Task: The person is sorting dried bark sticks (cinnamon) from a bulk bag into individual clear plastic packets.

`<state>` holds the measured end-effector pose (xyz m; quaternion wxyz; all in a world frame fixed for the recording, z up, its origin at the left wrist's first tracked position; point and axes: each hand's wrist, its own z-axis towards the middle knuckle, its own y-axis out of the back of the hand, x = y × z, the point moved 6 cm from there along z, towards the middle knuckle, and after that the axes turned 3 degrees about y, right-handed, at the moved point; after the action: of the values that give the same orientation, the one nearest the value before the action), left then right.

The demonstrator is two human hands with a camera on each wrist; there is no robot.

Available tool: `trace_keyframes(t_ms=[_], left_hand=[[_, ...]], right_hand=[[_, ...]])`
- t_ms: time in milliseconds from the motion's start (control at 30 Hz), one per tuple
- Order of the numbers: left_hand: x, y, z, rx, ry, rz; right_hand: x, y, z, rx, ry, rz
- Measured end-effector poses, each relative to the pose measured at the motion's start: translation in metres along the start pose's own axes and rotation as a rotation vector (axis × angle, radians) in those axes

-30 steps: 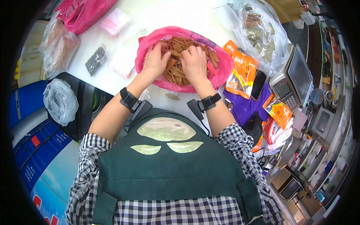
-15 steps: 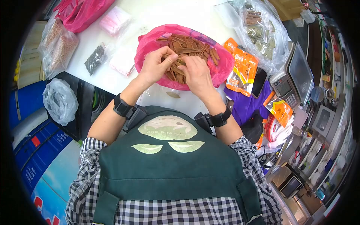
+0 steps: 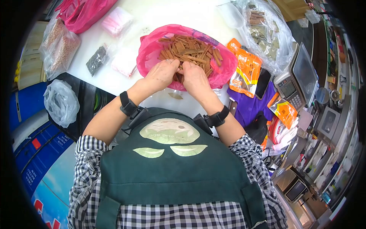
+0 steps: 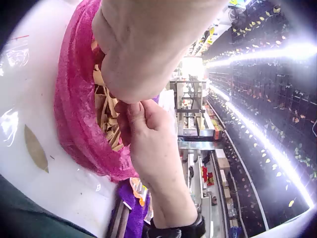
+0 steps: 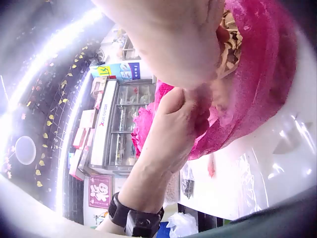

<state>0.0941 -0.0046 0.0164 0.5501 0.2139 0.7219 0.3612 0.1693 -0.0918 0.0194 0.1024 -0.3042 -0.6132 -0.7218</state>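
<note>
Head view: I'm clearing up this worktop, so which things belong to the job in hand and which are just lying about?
In the job:
the hands, together at the bag's mouth
the open pink bag
the bark pieces inside it

Apparently just lying about, untouched:
the loose leaf
the phone
the scale
the orange packets

High over the dark green cloth apron point(image 3: 171, 173), the head camera looks forward and steeply down across the white tabletop point(image 3: 166, 13). The left wrist camera faces sideways, very close past the bare left hand point(image 3: 162, 74) toward the right hand point(image 3: 196, 78); the right wrist camera looks back the opposite way, equally near. All three views share the thin, bright pink plastic bag point(image 3: 145, 57).
</note>
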Motion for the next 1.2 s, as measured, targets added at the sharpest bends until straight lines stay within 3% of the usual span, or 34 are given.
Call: trace_keyframes(t_ms=[200, 267, 400, 600, 800, 900, 1000, 1067, 1100, 1200], left_hand=[[0.01, -0.012, -0.005, 0.035, -0.049, 0.041], [0.004, -0.007, -0.008, 0.071, -0.121, 0.018], [0.004, -0.009, -0.007, 0.125, -0.126, -0.067], [0.011, -0.013, -0.008, 0.012, -0.063, -0.034], [0.019, -0.024, -0.014, 0.13, 0.05, 0.036], [0.027, -0.024, -0.011, 0.165, 0.009, 0.001], [0.03, -0.011, -0.006, 0.18, -0.034, -0.228], [0.048, -0.009, -0.005, 0.128, 0.335, -0.619], [0.045, -0.008, -0.004, 0.126, 0.334, -0.617], [0.037, 0.006, -0.002, -0.075, 0.306, -0.525]], right_hand=[[-0.006, -0.008, -0.007, 0.079, -0.023, 0.055], [-0.001, -0.003, -0.009, 0.059, 0.131, 0.013], [-0.004, -0.006, -0.01, 0.086, 0.114, 0.087], [0.002, -0.006, -0.004, 0.087, 0.0, 0.077], [-0.004, -0.024, -0.01, 0.1, -0.015, 0.063], [-0.005, -0.023, -0.011, 0.121, 0.012, 0.018], [0.007, -0.002, -0.012, -0.035, 0.177, 0.017], [0.009, 0.012, -0.011, -0.145, 0.121, 0.212], [0.011, 0.015, -0.01, -0.147, 0.124, 0.212], [-0.017, 0.006, -0.01, -0.047, -0.404, 0.885]])
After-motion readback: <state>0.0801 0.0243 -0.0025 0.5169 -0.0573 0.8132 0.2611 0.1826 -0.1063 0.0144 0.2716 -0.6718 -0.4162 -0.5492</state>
